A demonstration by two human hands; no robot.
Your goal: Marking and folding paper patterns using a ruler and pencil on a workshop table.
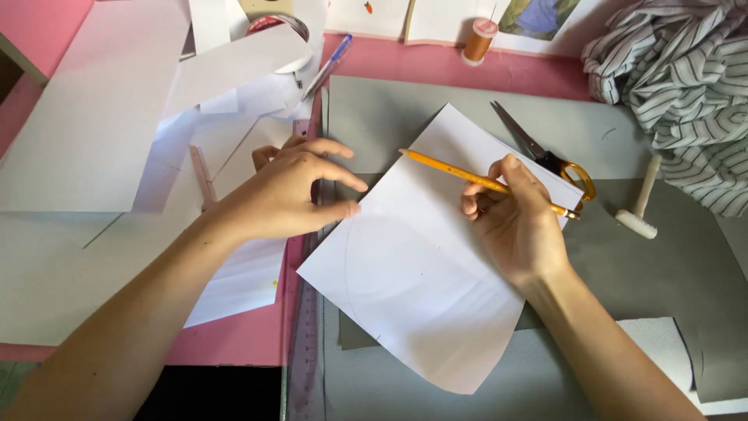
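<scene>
My right hand holds a yellow pencil that lies slanted across the fingers, its tip up and to the left. The hand rests on a white paper sheet with one curved cut edge and a faint pencilled arc. This sheet lies on grey fabric. My left hand hovers at the sheet's left edge, fingers spread, over a clear ruler that runs down the table. The fingertips touch or nearly touch the paper.
Scissors with yellow handles lie just behind the sheet. A white-handled tool is to the right, striped cloth at the back right. An orange thread spool, a blue pen, a tape roll and loose white papers cover the pink table.
</scene>
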